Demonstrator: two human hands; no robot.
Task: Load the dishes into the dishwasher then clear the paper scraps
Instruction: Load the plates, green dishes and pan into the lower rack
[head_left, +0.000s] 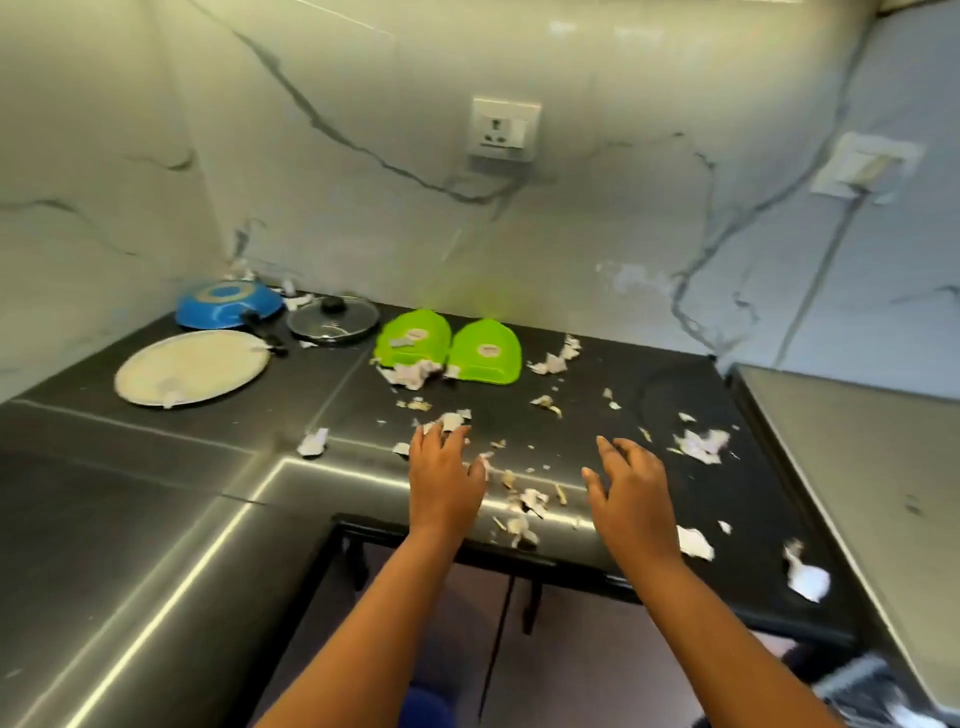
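Note:
Two green bowls (415, 338) (485, 352) lie upside down at the back of the dark counter (597, 395). Left of them are a glass lid (333, 319), an upturned blue pan (228, 305) and a round pale plate (192, 366). Torn paper scraps (701, 444) are scattered across the counter, with a clump (524, 506) near the front edge. My left hand (444, 475) hovers over small scraps with fingers spread and holds nothing. Just to the right of the front clump, my right hand (631, 486) reaches forward, fingers relaxed and empty.
A marble-look wall with a socket (503, 130) backs the counter. A steel surface (104, 519) adjoins on the left and a grey ledge (857, 457) on the right. Below the counter edge is a dark opening (467, 623).

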